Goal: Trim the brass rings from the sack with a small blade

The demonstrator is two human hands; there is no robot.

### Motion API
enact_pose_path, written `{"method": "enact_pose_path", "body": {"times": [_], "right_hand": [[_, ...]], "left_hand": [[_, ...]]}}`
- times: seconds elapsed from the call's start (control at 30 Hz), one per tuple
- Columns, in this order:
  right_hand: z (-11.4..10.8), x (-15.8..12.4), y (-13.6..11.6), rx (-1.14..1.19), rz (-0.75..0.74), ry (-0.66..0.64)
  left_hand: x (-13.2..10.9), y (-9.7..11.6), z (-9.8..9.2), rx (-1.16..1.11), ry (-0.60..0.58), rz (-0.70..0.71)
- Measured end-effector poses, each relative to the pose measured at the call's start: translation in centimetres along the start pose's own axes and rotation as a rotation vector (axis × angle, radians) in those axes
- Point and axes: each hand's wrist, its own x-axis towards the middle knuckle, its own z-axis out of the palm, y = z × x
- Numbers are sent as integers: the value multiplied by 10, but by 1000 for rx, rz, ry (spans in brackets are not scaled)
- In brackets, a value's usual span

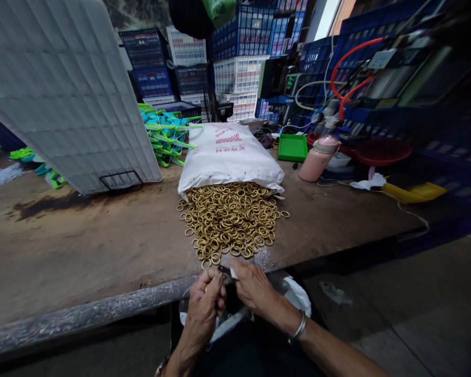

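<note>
A heap of brass rings (231,220) spills from the open mouth of a white sack (230,152) lying on the brown workbench (102,246). At the bench's near edge my left hand (204,303) is closed, pinching a brass ring between its fingertips. My right hand (251,287), with a metal bangle on the wrist, is closed on a small dark tool (224,270) whose tip meets the ring. Both hands hover above a white plastic bag (298,296) held below the bench edge.
A large white ribbed panel (66,89) leans at the left. Green and teal plastic parts (167,133) lie behind it. A pink bottle (318,157), green tray (292,147), red basin (382,152) and yellow scoop (414,192) sit to the right. Stacked crates (239,73) fill the back.
</note>
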Motion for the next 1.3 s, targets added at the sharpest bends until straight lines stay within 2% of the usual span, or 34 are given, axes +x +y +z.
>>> {"method": "enact_pose_path", "body": {"times": [0.13, 0.27, 0.4, 0.53, 0.67, 0.77, 0.83, 0.93, 1.07, 1.17, 1.3], "right_hand": [[-7, 2, 4, 69, 7, 29], [-9, 1, -3, 199, -53, 98], [-9, -3, -10, 158, -116, 49], [-9, -6, -11, 79, -110, -25], [-8, -6, -6, -33, -10, -42], [-6, -7, 4, -44, 43, 12], [-6, -7, 14, -10, 66, 72], [-12, -5, 33, 75, 165, 209], [-20, 1, 57, 139, 320, 351], [-17, 1, 65, 144, 304, 360], [-11, 0, 60, 129, 236, 316]], "left_hand": [[-10, 11, 3, -58, -63, -26], [-7, 12, 4, -61, -31, -7], [-1, 6, 3, 26, 32, -3], [-1, 1, -1, 79, 49, 34], [-12, -1, -5, 27, -54, -34], [-22, 0, -5, -14, -152, -96], [-24, -2, -6, -50, -147, -145], [-20, -12, -11, -59, -104, -234], [-9, -40, -23, -2, -121, -357], [-3, -57, -27, 0, -80, -372], [5, -66, -26, 1, 13, -403]]}}
